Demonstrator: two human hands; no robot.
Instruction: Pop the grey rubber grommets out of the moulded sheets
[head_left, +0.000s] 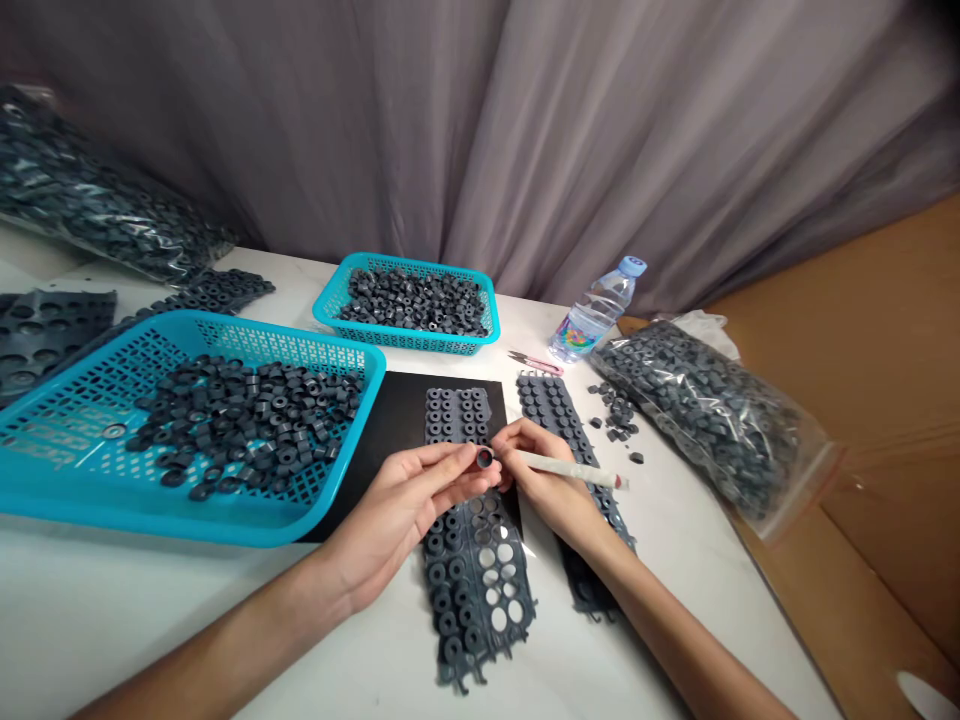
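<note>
Gray curtains (420,120) hang behind a white table (690,610), where a large turquoise basket (322,525), heaped with dark pieces (247,410), stands at a person's left. A molded sheet (446,590), partly studded and partly open-holed, lies beneath both hands. The right hand (553,503) grips a pale, pen-like tool (574,471), its forward end hidden at the fingers. Just beside it, the left hand (401,505) pinches a small dark ring (485,458) between its fingertips, above the sheet.
</note>
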